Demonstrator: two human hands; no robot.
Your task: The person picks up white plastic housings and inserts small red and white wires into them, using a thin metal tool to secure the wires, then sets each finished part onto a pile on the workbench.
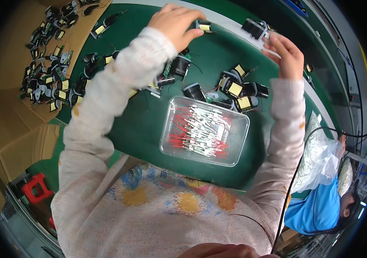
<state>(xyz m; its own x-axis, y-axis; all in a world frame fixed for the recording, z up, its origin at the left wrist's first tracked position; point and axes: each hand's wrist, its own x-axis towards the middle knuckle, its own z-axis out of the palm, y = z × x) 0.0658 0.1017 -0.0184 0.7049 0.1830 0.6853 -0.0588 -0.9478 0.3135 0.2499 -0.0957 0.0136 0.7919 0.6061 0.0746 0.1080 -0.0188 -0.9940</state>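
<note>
At the far side of the green table, my left hand [175, 23] is closed, thumb and index finger around a small black part with a yellow pad [203, 27]. To its right, my right hand [287, 53] pinches the near end of a black cylindrical part with a grey end [253, 28], held near the table's pale far edge. The pinching fingertips partly hide its end. Nearer to me stands a clear plastic box [240, 150] holding many red wires with white ends [200, 131].
Several black parts with yellow pads [235, 89] lie behind the box, and more sit under my left forearm. Cardboard [2, 112] at left bears a heap of similar parts [48, 81]. Plastic bags [317, 159] and a person in blue [317, 206] are at right. A red stool [37, 188] stands lower left.
</note>
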